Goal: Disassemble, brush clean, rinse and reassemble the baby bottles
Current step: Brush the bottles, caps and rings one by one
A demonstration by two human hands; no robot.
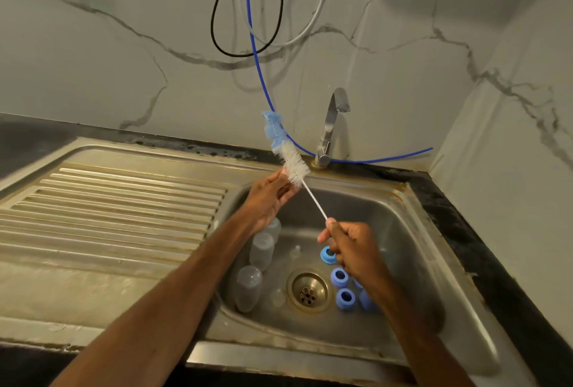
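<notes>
Brush [294, 166], right grip [353, 250] low, left grip [268, 197] at bristles

— How many bottles [262, 250] in the sink [412, 231]?
— Three, along its left wall.
— Blue rings [339, 277]?
— Four that show, one partly hidden. Two clear teats [296, 251], one brush [294, 165].

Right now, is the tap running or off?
Off: no stream of water falls from the faucet spout into the sink basin below.
</notes>
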